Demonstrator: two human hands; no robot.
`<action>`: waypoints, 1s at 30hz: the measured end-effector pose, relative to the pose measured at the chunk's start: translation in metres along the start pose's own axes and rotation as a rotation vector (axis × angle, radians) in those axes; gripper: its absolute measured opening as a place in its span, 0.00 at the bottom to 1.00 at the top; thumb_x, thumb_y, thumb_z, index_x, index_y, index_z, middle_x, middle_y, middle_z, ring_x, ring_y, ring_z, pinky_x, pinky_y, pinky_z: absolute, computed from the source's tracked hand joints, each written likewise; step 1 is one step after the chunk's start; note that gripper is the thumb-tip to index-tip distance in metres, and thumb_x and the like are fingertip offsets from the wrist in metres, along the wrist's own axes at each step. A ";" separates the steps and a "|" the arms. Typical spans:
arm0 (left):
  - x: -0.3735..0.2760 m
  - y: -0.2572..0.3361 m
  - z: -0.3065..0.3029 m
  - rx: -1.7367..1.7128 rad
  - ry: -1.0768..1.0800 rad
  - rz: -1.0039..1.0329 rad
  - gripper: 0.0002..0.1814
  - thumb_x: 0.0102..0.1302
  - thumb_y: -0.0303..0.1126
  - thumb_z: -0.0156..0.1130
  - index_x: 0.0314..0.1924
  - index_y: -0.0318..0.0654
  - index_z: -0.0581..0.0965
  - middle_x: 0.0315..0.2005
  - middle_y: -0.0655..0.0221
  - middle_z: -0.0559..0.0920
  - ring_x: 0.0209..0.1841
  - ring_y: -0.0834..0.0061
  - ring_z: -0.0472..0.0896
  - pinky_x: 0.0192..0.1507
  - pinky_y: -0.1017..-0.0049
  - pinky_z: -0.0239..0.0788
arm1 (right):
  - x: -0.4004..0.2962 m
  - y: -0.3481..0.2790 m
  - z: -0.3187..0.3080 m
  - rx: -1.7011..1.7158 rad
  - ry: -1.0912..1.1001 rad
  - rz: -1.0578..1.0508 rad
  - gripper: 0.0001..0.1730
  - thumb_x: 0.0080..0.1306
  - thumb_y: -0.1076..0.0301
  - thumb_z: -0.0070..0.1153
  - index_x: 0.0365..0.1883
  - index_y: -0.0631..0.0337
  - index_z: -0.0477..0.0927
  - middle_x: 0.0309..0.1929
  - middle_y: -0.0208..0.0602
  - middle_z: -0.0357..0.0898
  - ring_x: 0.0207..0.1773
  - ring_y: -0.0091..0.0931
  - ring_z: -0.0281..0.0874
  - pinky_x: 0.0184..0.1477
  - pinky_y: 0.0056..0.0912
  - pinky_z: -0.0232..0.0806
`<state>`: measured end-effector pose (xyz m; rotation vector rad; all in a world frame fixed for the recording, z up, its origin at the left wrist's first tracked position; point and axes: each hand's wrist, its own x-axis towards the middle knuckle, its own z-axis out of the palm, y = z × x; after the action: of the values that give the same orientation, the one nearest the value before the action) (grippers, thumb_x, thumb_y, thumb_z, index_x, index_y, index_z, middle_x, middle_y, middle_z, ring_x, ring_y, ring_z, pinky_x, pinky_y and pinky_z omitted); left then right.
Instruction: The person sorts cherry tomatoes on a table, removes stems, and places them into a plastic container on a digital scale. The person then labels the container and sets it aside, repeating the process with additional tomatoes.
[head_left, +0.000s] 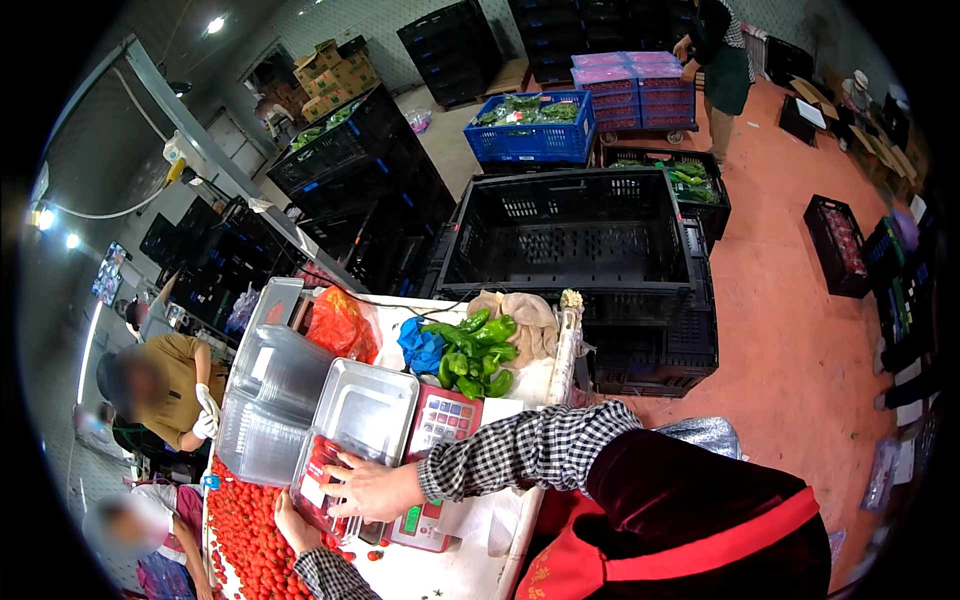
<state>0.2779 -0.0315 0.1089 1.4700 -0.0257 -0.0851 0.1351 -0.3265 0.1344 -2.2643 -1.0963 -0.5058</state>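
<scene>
A clear plastic clamshell box of cherry tomatoes (315, 480), with a label on it, lies tilted between my two hands. My right hand (371, 487) is spread over its top. At its lower left side, my left hand (294, 523) touches the edge. Beneath and behind the box, a metal tray (371, 409) rests on a digital scale (442, 420). Stacked empty clear plastic boxes (277, 397) stand left of the tray. Loose cherry tomatoes (251, 532) are heaped on the white table beside my left hand.
Green peppers (476, 356), a crumpled blue glove (420, 346), a red plastic bag (343, 326) and a brown cloth (529, 319) lie at the table's far end. Beyond stand large black crates (566, 289). A co-worker in white gloves (205, 416) and another person (180, 536) are on the left.
</scene>
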 end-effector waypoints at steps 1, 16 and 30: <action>0.002 0.001 0.001 0.014 -0.012 -0.028 0.18 0.83 0.33 0.45 0.59 0.30 0.79 0.52 0.62 0.86 0.51 0.69 0.86 0.56 0.68 0.79 | -0.001 0.003 0.001 -0.003 0.009 -0.014 0.29 0.62 0.63 0.68 0.62 0.54 0.80 0.76 0.58 0.63 0.81 0.58 0.52 0.77 0.83 0.44; -0.015 0.023 0.008 0.004 -0.010 -0.165 0.10 0.81 0.29 0.53 0.46 0.31 0.81 0.39 0.66 0.87 0.37 0.74 0.86 0.39 0.72 0.80 | -0.008 0.001 -0.008 -0.094 0.050 -0.046 0.33 0.64 0.64 0.65 0.69 0.44 0.75 0.76 0.48 0.63 0.82 0.49 0.54 0.74 0.76 0.49; -0.146 0.040 0.060 -0.120 0.120 -0.270 0.06 0.74 0.26 0.53 0.49 0.38 0.72 0.27 0.72 0.79 0.23 0.81 0.78 0.22 0.79 0.73 | -0.005 -0.010 -0.019 -0.259 0.041 -0.087 0.31 0.68 0.64 0.59 0.71 0.43 0.75 0.78 0.45 0.64 0.80 0.47 0.56 0.73 0.74 0.51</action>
<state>0.1298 -0.0763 0.1599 1.3491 0.2717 -0.2139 0.1221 -0.3369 0.1495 -2.4213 -1.1700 -0.7648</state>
